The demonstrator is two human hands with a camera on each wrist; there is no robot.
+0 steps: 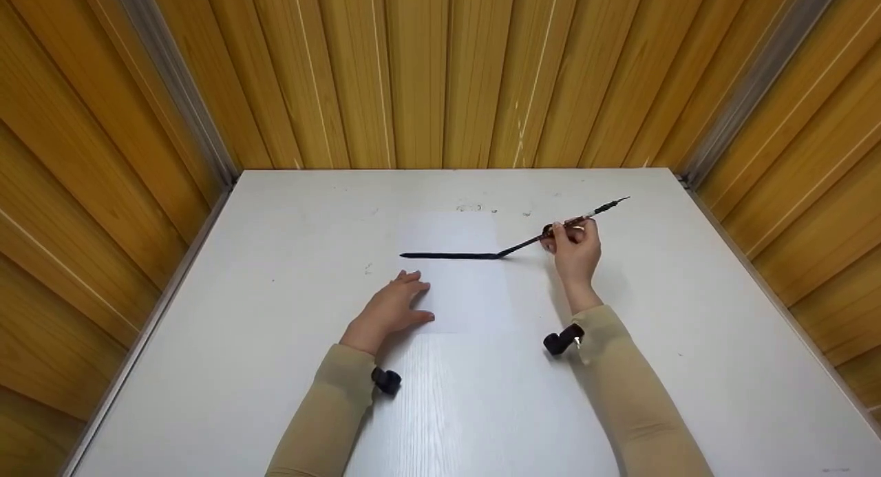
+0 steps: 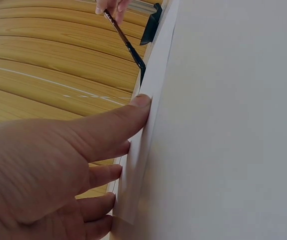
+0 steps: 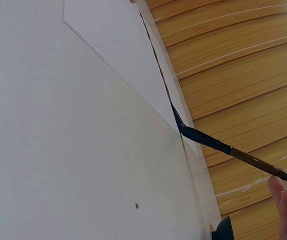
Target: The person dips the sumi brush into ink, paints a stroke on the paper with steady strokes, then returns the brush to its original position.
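1. One white table point(image 1: 275, 367) filled the space between the walls of wooden panels point(image 1: 413, 71); it was the only table in view.
2. One sheet of white paper point(image 1: 461, 298) lay flat on the middle of the table. I counted no second sheet.
3. Two hands were at work. The left hand point(image 1: 389, 312) lay flat on the left edge of the paper, with the fingers straight and spread, pressing the sheet down and holding nothing. The left wrist view showed the fingertips point(image 2: 141, 102) touching the paper edge.
4. The right hand point(image 1: 577, 246) was to the right of the paper, with the fingers curled around the handle of one brush point(image 1: 550, 237), pinching it near the middle. The brush was tilted, its tip low at the right side of the sheet.
5. One black stroke point(image 1: 447, 255) ran horizontally across the upper half of the paper and ended at the brush tip point(image 3: 179, 125), which touched the paper.
6. As I judge it, the work was at an early stage: a single line was made, reaching almost from edge to edge, and the rest of the sheet was unpainted.
7. Some small dark specks point(image 1: 475, 207) were on the table just behind the paper; they were too small to count surely.
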